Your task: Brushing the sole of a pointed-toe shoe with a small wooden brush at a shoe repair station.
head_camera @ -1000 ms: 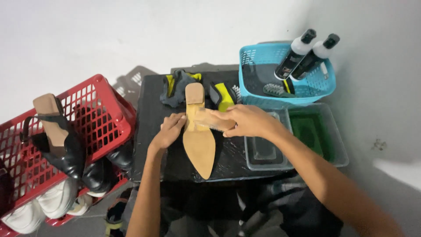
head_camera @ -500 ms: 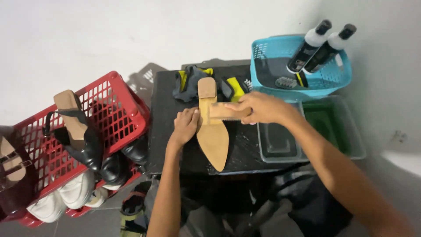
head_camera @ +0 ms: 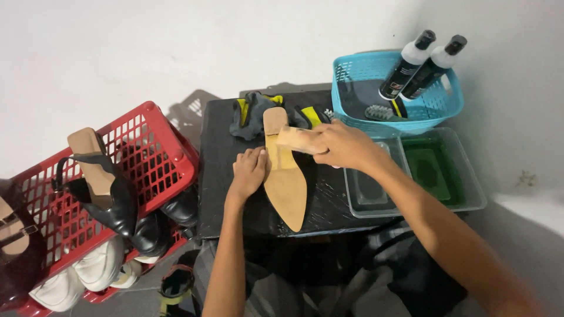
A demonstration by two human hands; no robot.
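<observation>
Two bare hands at work on a black table (head_camera: pixel 223 176): left hand (head_camera: pixel 249 170) flat, fingers spread, pressing a tan pointed shoe sole (head_camera: pixel 285 182) lying toe toward six o'clock; right hand (head_camera: pixel 346 144) curled shut around a wooden brush (head_camera: pixel 299 140) laid across the sole's heel end. At nine o'clock, red basket (head_camera: pixel 158 147) of shoes; at two o'clock, blue basket (head_camera: pixel 352 105) with two bottles (head_camera: pixel 420 67).

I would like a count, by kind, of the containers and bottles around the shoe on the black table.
Baskets: 2, the red basket and the blue basket
Clear trays: 2, one clear tray and one with green inside
Bottles: 2, the first bottle and the second bottle
Total: 6
</observation>
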